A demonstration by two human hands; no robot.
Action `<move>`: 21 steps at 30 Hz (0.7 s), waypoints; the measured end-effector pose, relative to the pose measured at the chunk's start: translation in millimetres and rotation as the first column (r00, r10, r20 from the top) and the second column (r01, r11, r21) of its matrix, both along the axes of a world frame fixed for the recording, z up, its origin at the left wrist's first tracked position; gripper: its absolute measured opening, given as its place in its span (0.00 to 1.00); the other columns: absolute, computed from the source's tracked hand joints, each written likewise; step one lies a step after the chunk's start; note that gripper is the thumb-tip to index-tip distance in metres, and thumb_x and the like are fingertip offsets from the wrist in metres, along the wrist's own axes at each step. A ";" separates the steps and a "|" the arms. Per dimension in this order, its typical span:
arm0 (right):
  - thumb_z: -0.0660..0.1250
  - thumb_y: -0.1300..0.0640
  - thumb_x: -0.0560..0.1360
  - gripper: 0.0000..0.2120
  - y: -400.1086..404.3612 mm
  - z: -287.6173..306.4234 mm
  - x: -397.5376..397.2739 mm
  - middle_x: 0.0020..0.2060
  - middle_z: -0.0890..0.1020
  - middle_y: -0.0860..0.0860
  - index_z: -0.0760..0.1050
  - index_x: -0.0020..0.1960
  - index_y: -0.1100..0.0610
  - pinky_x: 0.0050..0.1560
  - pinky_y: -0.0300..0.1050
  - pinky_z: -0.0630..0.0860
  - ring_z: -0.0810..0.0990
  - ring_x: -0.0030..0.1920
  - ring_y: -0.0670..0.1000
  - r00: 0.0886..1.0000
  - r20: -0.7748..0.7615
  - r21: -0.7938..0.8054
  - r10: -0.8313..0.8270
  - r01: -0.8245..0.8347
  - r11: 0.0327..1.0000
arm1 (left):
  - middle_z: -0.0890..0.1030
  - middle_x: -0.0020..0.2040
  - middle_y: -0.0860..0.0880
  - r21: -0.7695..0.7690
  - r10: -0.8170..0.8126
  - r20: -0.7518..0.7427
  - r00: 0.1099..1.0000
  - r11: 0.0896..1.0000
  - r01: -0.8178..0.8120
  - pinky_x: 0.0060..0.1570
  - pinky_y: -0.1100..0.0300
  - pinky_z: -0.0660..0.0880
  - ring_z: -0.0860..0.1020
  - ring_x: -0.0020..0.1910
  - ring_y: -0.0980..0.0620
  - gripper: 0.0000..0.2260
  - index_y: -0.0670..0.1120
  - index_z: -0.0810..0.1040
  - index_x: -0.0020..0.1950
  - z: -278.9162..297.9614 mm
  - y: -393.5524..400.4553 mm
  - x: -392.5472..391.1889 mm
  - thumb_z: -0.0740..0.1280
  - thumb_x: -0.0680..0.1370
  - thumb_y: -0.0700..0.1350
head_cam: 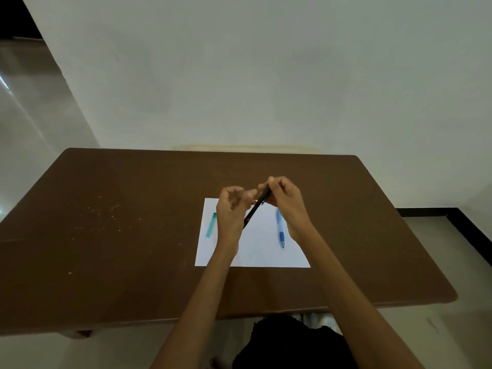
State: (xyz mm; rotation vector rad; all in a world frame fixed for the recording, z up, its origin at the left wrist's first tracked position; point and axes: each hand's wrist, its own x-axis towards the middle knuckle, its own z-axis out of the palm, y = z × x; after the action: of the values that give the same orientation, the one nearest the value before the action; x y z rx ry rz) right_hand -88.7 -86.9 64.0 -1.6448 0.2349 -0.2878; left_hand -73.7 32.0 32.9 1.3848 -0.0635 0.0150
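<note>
A white sheet of paper (255, 249) lies on the brown table (119, 235). Above it my right hand (285, 203) pinches the upper end of a black pen (255, 207), which slants down to the left. My left hand (230, 209) is beside the pen with its fingers curled; its thumb and fingertips seem to touch the pen's shaft, but whether they grip it is unclear. A blue pen (281, 231) lies on the paper's right side, partly under my right wrist. A teal marker or cap (211, 225) lies on the paper's left edge.
The table's far edge meets a pale wall (239, 75). Small light specks (101, 217) dot the tabletop at the left. Tiled floor (32, 115) shows at the left, and dark clothing (287, 342) below the table's near edge.
</note>
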 end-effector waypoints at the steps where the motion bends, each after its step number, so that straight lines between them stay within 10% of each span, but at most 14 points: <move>1: 0.58 0.52 0.80 0.11 0.9 3.0 0.3 0.38 0.81 0.52 0.73 0.46 0.59 0.47 0.41 0.80 0.81 0.40 0.49 0.998 0.036 0.110 -0.043 0.039 0.993 | 0.82 0.52 0.51 -0.088 -0.031 -0.067 0.997 0.996 0.025 0.47 0.65 0.76 0.82 0.49 0.52 0.09 0.51 0.72 0.53 1.6 1.1 0.9 0.63 0.76 0.53; 7: 0.52 0.48 0.81 0.16 6.4 40.2 12.3 0.27 0.66 0.48 0.69 0.41 0.54 0.21 0.36 0.59 0.59 0.22 0.44 0.972 0.113 0.580 -0.204 0.102 0.808 | 0.77 0.61 0.47 -0.722 -0.333 -0.316 0.888 0.692 0.003 0.62 0.52 0.70 0.76 0.59 0.46 0.22 0.48 0.72 0.62 1.6 3.2 -1.2 0.47 0.80 0.58; 21: 0.53 0.51 0.76 0.13 10.8 84.7 21.3 0.19 0.60 0.44 0.64 0.34 0.52 0.21 0.33 0.51 0.53 0.20 0.43 0.983 0.185 0.593 -0.011 -0.103 0.799 | 0.71 0.68 0.40 -0.926 -0.518 -0.202 0.831 0.377 0.009 0.66 0.47 0.66 0.69 0.67 0.40 0.30 0.40 0.66 0.70 13.5 -25.0 -17.9 0.46 0.79 0.61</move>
State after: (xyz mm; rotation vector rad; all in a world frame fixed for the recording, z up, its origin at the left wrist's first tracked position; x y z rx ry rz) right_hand -67.4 -76.1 148.7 -0.9794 0.1274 -0.2864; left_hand -91.6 7.0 46.5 0.1903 0.1176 -0.5249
